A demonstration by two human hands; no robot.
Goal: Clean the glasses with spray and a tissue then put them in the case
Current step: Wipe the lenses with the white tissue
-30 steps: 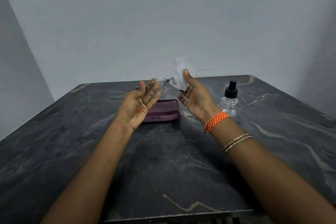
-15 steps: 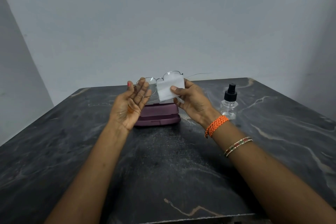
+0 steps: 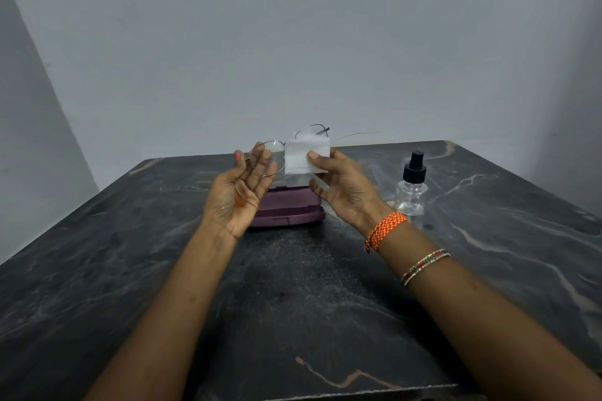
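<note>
1. One pair of glasses (image 3: 276, 153), thin wire frame, two lenses: one lens bare, the other largely covered.
2. One white tissue (image 3: 306, 155), folded into a rectangle.
3. One case (image 3: 286, 209), purple, closed.
4. One spray bottle (image 3: 411, 192), clear body, black pump top.
5. Two hands: one left hand (image 3: 239, 195), one right hand (image 3: 345, 187), both raised with palms toward the camera.
6. One painted nail, pink, on the left hand.
7. Three wrist bands, all on the right arm: one orange woven band (image 3: 386, 227), two thin beaded bangles (image 3: 425, 265) side by side.
8. One table (image 3: 505, 254), dark marbled top.
9. Two grey wall faces meeting at the left corner.
</note>
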